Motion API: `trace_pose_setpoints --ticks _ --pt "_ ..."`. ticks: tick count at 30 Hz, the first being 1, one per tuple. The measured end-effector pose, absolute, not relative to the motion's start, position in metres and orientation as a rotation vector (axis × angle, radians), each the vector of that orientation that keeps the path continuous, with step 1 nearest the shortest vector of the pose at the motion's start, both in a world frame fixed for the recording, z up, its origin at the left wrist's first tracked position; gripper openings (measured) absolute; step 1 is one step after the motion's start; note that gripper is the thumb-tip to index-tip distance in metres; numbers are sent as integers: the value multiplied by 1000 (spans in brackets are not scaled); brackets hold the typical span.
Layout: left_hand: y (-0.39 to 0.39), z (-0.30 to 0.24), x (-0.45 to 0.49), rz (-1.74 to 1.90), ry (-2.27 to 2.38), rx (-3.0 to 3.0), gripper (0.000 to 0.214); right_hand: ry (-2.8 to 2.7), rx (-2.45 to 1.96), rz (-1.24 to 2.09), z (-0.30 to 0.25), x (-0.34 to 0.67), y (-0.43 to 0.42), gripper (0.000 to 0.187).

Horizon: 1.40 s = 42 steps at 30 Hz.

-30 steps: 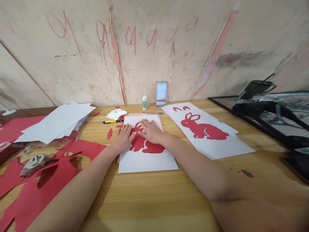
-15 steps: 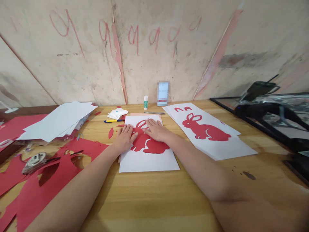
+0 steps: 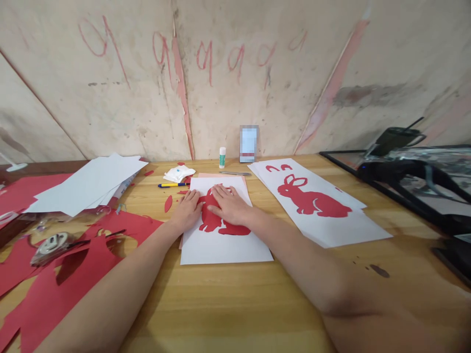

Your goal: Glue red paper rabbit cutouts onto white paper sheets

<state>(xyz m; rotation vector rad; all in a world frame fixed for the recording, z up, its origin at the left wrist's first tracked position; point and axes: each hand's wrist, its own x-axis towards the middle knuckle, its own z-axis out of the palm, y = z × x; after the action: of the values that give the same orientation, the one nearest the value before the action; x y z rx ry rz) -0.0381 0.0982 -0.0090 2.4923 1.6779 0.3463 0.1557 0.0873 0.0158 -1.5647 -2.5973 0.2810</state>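
A white sheet [image 3: 224, 247] lies on the wooden table in front of me with a red paper rabbit cut-out [image 3: 211, 220] on it. My left hand [image 3: 188, 210] lies flat, fingers stretched out, on the sheet's left edge and the rabbit's front. Beside it, my right hand [image 3: 230, 203] presses flat on the rabbit's head and back, fingers spread. Neither hand holds anything. My hands cover most of the rabbit's upper part.
To the right lie white sheets [image 3: 331, 230] with a second red rabbit [image 3: 312, 200]. A glue stick [image 3: 222, 157], scissors [image 3: 235, 173], a pen [image 3: 172, 185] and a crumpled tissue [image 3: 178, 172] sit behind. Red paper scraps [image 3: 66, 274] and a white paper stack [image 3: 84, 184] fill the left; black gear [image 3: 412, 176] stands right.
My right hand has slid a little to the left over the rabbit, closer to my left hand. The left hand has barely moved.
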Motion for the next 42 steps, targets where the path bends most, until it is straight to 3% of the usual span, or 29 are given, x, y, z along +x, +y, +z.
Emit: trace_pose_setpoints --ticks 8,17,28,42 --pt "97 -4 -37 321 1730 2454 48 -2644 -1522 389 7 149 87 81" --pt "88 -6 -31 204 1474 2654 50 -2559 -1599 314 7 171 104 67" --pt "87 -7 -29 191 1420 2700 55 -2630 -1477 296 8 168 99 67" --pt "84 -3 -28 150 1408 2701 54 -2566 -1649 352 3 186 111 71"
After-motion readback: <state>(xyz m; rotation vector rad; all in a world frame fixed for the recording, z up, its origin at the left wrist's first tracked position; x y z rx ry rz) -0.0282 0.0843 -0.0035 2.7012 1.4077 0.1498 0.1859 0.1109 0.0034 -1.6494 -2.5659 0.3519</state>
